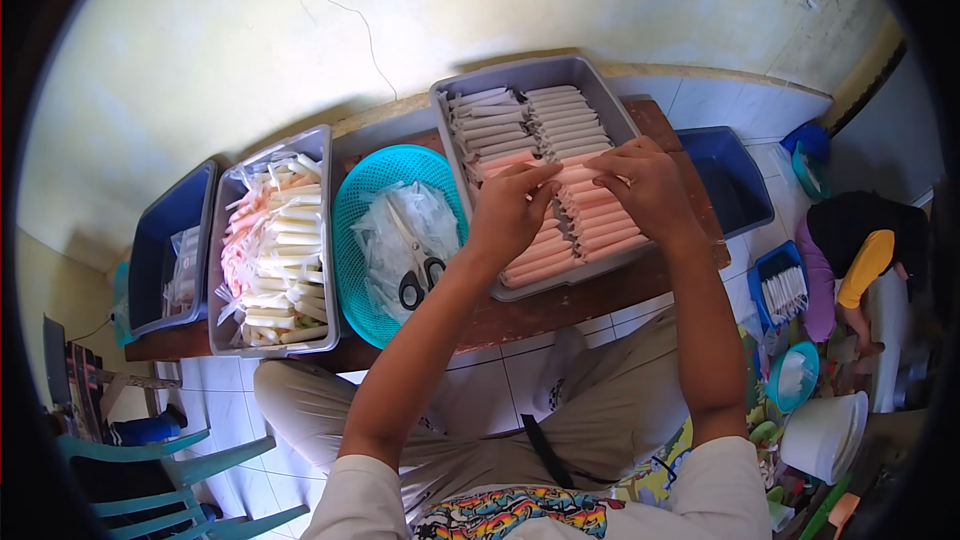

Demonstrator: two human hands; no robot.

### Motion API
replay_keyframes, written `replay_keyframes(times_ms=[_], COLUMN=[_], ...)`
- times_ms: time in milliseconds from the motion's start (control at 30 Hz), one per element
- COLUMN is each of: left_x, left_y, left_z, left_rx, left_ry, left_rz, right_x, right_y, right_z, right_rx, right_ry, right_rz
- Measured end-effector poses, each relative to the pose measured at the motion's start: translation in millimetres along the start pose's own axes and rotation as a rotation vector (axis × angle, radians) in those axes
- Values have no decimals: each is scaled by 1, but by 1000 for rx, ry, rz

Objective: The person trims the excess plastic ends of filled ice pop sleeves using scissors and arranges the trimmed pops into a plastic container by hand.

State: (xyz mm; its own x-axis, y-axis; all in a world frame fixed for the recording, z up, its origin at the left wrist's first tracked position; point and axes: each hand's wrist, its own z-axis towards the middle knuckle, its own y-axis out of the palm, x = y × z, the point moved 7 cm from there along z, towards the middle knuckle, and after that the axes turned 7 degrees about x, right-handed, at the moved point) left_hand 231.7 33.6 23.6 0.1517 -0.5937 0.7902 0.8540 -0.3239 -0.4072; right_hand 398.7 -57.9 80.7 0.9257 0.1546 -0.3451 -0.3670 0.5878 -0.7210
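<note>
Both hands are over a grey tray (625, 125) with two columns of wrapped sticks, whitish at the back and pink (610, 225) toward the front. My left hand (512, 205) has thumb and fingers pinched near the middle of the tray. My right hand (642, 180) is pinched too, just right of it, at the pink sticks. What the fingertips hold is too small to make out. Left of the tray, a turquoise basket (350, 190) holds clear plastic wrappers (385, 240) and black-handled scissors (410, 290).
A grey bin (325, 240) of pink and cream sticks and a dark blue bin (150, 240) stand on the wooden bench (480, 330) at left. Another blue bin (735, 180) is at right. A person (865, 240) bends at far right, near a blue tray (765, 275). A green chair (180, 480) stands lower left.
</note>
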Motion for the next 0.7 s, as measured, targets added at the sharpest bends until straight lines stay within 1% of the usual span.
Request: replay_keyframes(times_ms=[100,233,300,433,500,633,700], left_x=[-11,-19,-22,-36,-40,-37,-42], left_y=[22,42,49,58,63,62,68], left_z=[5,6,6,3,-1,-4,-7], left_rx=[-72,-142,-145,-221,-322,-309,-413], left_ry=[26,17,27,-55,-90,-56,-99], left_rz=[79,197,229,210,192,151,195], right_x=[26,40,46,59,64,65,64], right_y=[8,15,20,30,36,44,45], right_z=[-17,-28,-30,-39,-42,-44,-44], right_rx=[-8,-15,-81,-148,-202,-216,-200], right_ry=[52,63,103,181,214,189,184], right_rz=[-27,-75,-166,-243,-285,-317,-378])
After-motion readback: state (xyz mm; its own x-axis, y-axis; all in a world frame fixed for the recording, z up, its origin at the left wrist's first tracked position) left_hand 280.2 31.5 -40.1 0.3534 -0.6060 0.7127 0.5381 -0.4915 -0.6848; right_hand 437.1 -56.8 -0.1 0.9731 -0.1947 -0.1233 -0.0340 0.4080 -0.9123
